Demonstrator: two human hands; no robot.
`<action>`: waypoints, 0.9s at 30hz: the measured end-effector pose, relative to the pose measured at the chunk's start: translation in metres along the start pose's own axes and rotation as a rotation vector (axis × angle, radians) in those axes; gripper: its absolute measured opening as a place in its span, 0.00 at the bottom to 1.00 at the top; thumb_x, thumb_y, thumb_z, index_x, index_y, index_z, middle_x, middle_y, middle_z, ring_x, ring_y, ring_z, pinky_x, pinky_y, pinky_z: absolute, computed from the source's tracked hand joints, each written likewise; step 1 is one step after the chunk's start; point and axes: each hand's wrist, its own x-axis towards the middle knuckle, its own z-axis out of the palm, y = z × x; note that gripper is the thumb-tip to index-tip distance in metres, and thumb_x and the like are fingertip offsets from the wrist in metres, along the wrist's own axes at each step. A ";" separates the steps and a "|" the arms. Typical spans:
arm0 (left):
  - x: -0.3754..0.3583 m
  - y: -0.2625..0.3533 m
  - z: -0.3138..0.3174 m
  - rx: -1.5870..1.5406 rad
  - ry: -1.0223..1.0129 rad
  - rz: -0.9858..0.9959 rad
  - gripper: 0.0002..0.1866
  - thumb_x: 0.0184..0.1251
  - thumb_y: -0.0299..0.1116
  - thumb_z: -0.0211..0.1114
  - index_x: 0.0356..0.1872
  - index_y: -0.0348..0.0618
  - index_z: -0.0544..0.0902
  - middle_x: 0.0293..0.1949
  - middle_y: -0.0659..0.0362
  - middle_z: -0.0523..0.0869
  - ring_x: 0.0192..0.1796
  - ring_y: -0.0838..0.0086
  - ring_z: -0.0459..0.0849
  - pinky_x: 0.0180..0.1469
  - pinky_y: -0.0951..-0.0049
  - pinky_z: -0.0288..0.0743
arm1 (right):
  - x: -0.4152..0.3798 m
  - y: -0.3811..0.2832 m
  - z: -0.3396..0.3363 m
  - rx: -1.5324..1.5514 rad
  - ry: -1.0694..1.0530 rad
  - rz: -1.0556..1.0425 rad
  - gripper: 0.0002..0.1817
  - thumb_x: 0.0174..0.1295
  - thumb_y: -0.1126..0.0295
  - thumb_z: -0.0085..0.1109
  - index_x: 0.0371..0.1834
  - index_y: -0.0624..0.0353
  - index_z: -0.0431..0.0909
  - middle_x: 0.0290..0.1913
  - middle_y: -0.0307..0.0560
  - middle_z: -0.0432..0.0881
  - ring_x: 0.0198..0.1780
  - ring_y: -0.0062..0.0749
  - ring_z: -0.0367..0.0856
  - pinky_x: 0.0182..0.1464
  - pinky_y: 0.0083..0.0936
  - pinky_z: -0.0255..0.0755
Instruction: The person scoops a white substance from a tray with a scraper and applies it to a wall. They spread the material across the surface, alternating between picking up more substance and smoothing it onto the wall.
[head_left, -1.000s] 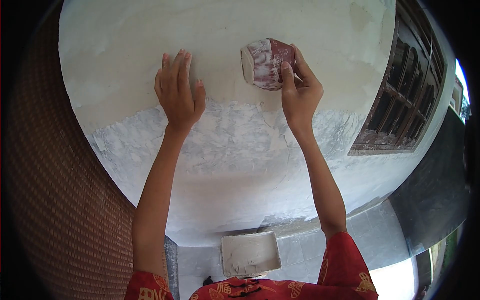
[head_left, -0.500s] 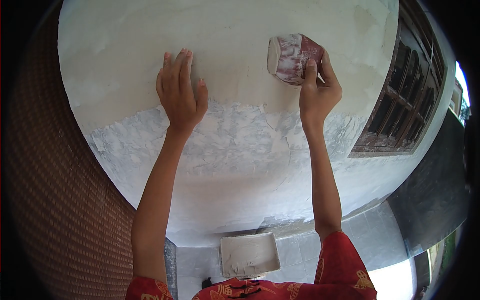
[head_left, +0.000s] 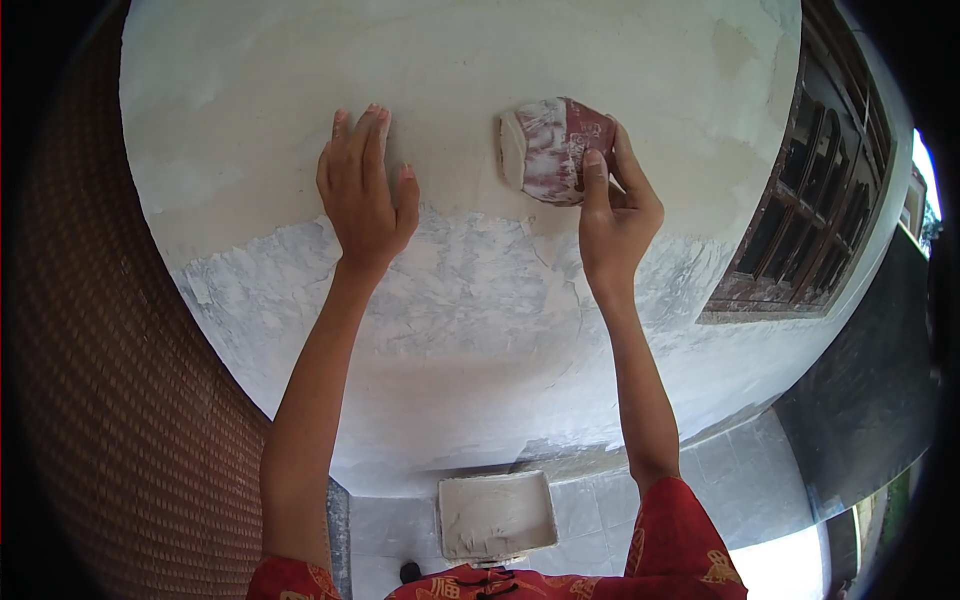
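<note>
My right hand (head_left: 618, 215) pinches a reddish-brown putty scraper (head_left: 548, 150) between the thumb and fingers. White putty is smeared over the scraper's face, and a thick bead sits along its left edge. The scraper is up against the wall (head_left: 440, 60), on the cream-coloured upper area. To the left, my left hand (head_left: 365, 200) lies against the same wall with fingers stretched upward and thumb apart, holding nothing. Below both hands, the cream coat ends in a ragged border above a grey-white, streaky band (head_left: 450, 290).
A tray (head_left: 497, 555) holding pale putty stands on the grey tiled floor (head_left: 590, 505) at the wall's foot. Brown woven panelling (head_left: 140, 400) runs along the left. A dark wooden window (head_left: 800, 210) is set in the wall on the right, with a dark panel (head_left: 860, 370) below it.
My right hand has moved the scraper left and slightly down along the wall. My left hand stays in almost the same place.
</note>
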 end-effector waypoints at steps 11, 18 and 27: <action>0.000 -0.003 0.001 -0.006 0.031 -0.002 0.28 0.70 0.38 0.51 0.69 0.41 0.71 0.69 0.54 0.74 0.77 0.53 0.63 0.72 0.51 0.55 | -0.004 -0.002 0.008 0.003 -0.059 -0.009 0.20 0.71 0.73 0.58 0.65 0.66 0.76 0.47 0.54 0.88 0.41 0.23 0.84 0.43 0.22 0.81; 0.001 -0.001 0.001 -0.005 -0.013 -0.008 0.27 0.74 0.39 0.50 0.71 0.40 0.68 0.70 0.53 0.72 0.77 0.52 0.61 0.73 0.52 0.53 | 0.014 -0.001 -0.019 0.165 0.193 0.078 0.21 0.71 0.76 0.56 0.66 0.71 0.73 0.52 0.56 0.86 0.46 0.25 0.85 0.47 0.22 0.81; 0.000 -0.003 0.000 0.007 -0.004 -0.015 0.27 0.75 0.39 0.48 0.71 0.40 0.68 0.69 0.52 0.72 0.77 0.51 0.61 0.73 0.52 0.52 | 0.014 0.003 -0.017 0.131 0.255 0.047 0.21 0.72 0.75 0.56 0.66 0.73 0.72 0.55 0.63 0.83 0.48 0.31 0.85 0.46 0.24 0.82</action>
